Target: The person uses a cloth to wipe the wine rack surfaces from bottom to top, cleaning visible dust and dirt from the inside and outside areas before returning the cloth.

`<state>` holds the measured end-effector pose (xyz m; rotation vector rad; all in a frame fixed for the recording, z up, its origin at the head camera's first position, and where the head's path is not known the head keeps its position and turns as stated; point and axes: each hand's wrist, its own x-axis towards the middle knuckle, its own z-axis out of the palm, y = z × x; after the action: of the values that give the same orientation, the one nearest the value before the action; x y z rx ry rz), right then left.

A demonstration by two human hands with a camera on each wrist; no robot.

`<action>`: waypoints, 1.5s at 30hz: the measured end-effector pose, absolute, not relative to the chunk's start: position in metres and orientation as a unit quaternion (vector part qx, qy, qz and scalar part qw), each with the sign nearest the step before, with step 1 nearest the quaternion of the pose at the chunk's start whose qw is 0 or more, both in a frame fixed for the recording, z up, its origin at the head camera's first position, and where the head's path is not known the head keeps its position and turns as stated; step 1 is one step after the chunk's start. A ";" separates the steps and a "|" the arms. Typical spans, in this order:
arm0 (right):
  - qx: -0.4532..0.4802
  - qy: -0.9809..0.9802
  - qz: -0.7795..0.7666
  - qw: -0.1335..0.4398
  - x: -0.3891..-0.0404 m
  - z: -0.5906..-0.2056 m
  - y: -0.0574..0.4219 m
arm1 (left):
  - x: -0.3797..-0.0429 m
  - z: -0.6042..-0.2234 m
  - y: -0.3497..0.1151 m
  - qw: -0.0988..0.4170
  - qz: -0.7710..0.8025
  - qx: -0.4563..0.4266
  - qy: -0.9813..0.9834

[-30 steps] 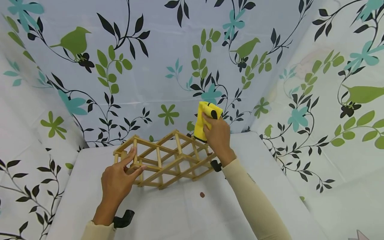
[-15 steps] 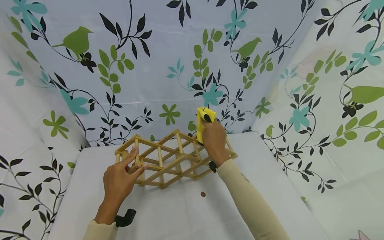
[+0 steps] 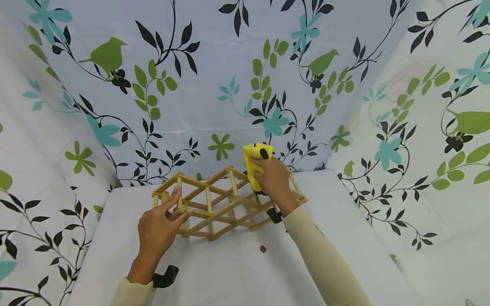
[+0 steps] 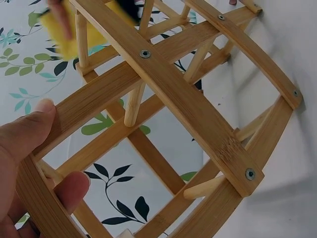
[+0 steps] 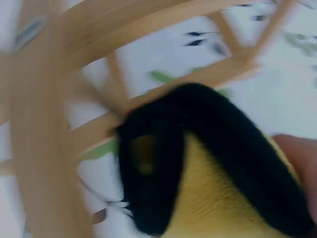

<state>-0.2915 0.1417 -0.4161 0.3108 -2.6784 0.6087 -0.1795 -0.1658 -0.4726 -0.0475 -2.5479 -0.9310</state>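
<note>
A light wooden lattice rack (image 3: 208, 204), built of flat slats and round dowels joined by rivets, stands on the white table. My left hand (image 3: 157, 227) grips its left end; in the left wrist view the thumb (image 4: 34, 124) lies on one slat and a fingertip shows below. My right hand (image 3: 273, 178) holds a folded yellow cloth (image 3: 253, 163) with a black edge against the rack's right part. Close up in the right wrist view, the cloth's black border (image 5: 208, 114) sits beside blurred slats (image 5: 44, 129).
A small reddish-brown spot (image 3: 263, 249) lies on the white tabletop (image 3: 229, 276) in front of the rack. Behind and to both sides hangs a white sheet (image 3: 214, 106) printed with leaves, flowers and birds.
My right hand has moved with the cloth, lower and back along the rack's right part, uncovering its right end. My left hand keeps its grip; the view has shifted slightly.
</note>
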 end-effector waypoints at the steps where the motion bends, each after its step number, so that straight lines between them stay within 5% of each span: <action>1: 0.123 -0.938 0.248 0.211 -0.289 -0.411 0.140 | -0.180 -0.473 -0.164 0.217 -0.337 -0.020 -0.916; 6: 0.201 -0.857 0.394 0.264 -0.275 -0.381 0.124 | -0.182 -0.473 -0.151 0.232 -0.340 -0.041 -0.910; 13: 0.229 -0.860 0.419 0.181 -0.269 -0.380 0.073 | -0.180 -0.471 -0.140 0.162 -0.367 -0.066 -0.914; 21: 0.196 -0.953 0.225 0.059 -0.278 -0.424 0.030 | -0.176 -0.469 -0.138 0.117 -0.408 -0.059 -0.904; 25: 0.154 -0.970 0.168 0.083 -0.279 -0.427 0.038 | -0.175 -0.472 -0.136 0.123 -0.415 -0.057 -0.900; 31: 0.198 -0.905 0.360 0.113 -0.273 -0.430 0.032 | -0.175 -0.473 -0.136 0.142 -0.399 -0.066 -0.904; 37: 0.181 -0.953 0.210 0.125 -0.277 -0.434 0.029 | -0.174 -0.470 -0.138 0.145 -0.395 -0.058 -0.905; 42: 0.160 -0.944 0.234 0.171 -0.276 -0.428 0.038 | -0.171 -0.469 -0.140 0.153 -0.392 -0.052 -0.906; 45: 0.191 -0.949 0.208 0.137 -0.274 -0.430 0.039 | -0.171 -0.468 -0.141 0.160 -0.391 -0.048 -0.905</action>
<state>-0.2745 0.0390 -0.4303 0.5541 -2.7476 0.6034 -0.1710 -0.1412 -0.4684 -0.1365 -2.5868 -1.1162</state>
